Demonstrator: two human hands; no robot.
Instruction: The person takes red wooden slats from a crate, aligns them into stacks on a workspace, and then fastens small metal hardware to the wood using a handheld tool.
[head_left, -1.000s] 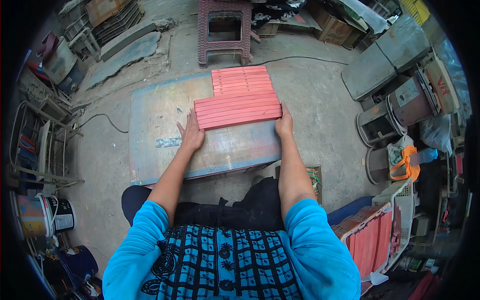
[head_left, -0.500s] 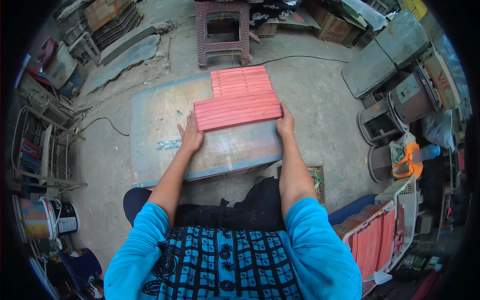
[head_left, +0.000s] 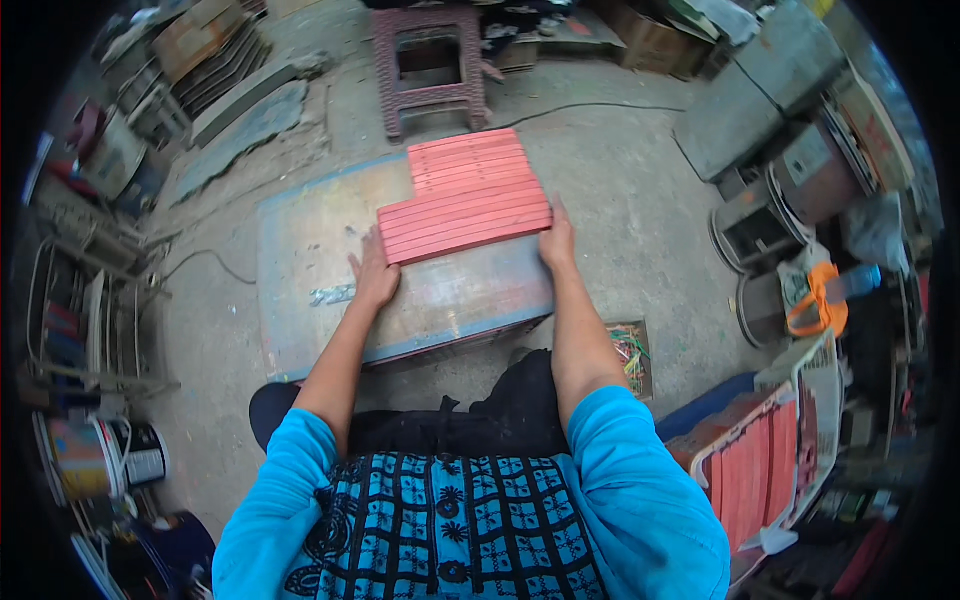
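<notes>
A row of several red-pink wooden strips (head_left: 465, 222) lies side by side on a low, worn table (head_left: 300, 240). Beyond it, touching, is a second set of red strips with small dark holes (head_left: 470, 163). My left hand (head_left: 375, 275) presses the left end of the nearer row, thumb at the near corner, some fingers spread. At the opposite end, my right hand (head_left: 559, 243) lies along the strip ends, fingers pointing away from me. Between them the two hands hold the row. A flat, notched metal piece (head_left: 332, 295) rests on the table left of my left hand.
A purple plastic stool (head_left: 432, 75) stands beyond the table. By my right forearm, a box of thin coloured sticks (head_left: 630, 358) sits on the floor. More red strips fill a crate (head_left: 755, 470) at the lower right. Paint buckets (head_left: 100, 455) stand at the left.
The whole view has shifted slightly left. Both hands stay at the ends of the strip row, which shows no clear movement on the table.
</notes>
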